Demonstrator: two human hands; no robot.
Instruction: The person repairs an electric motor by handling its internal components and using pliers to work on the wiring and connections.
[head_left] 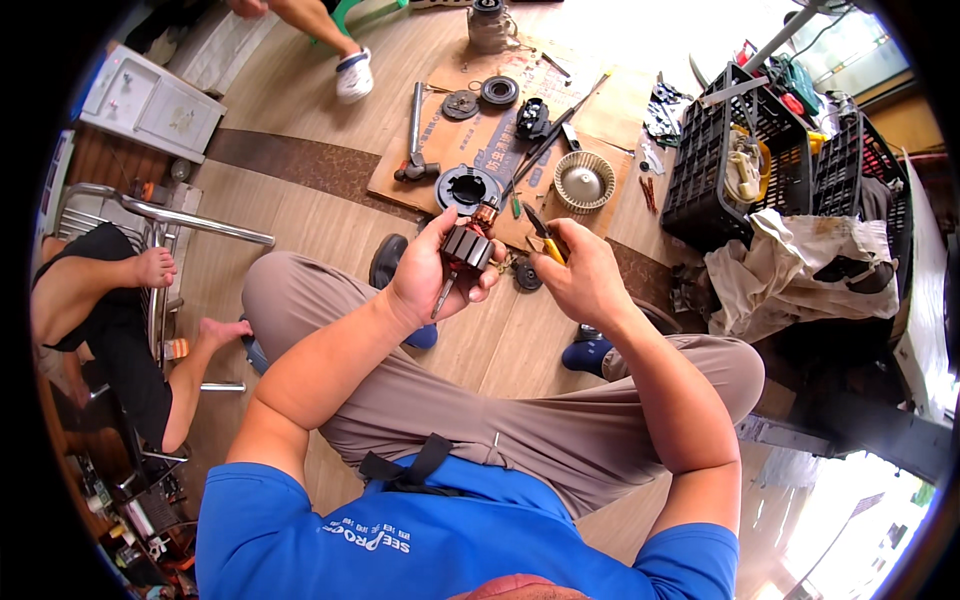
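Observation:
My left hand (425, 275) grips a motor armature (466, 247), its dark laminated core in my fingers, copper commutator and windings at the upper end and steel shaft pointing down toward me. My right hand (580, 275) is closed on a yellow-and-black handled tool (548, 241), apparently pliers or cutters, tilted up toward the left. Just beyond the armature lies a black round housing (450, 188) on the cardboard sheet (400, 175). A metal finned fan wheel (584, 183) rests behind my right hand; a small dark round part (527, 275) is below the tool.
A hammer (416, 135), rods and small parts lie farther back, near a metal motor body (490, 30). Black crates (690, 190) with tools and a cloth (780, 280) stand right. Another person's bare legs (110, 280) and a metal chair (210, 220) are left; another person's foot (355, 75) is back left.

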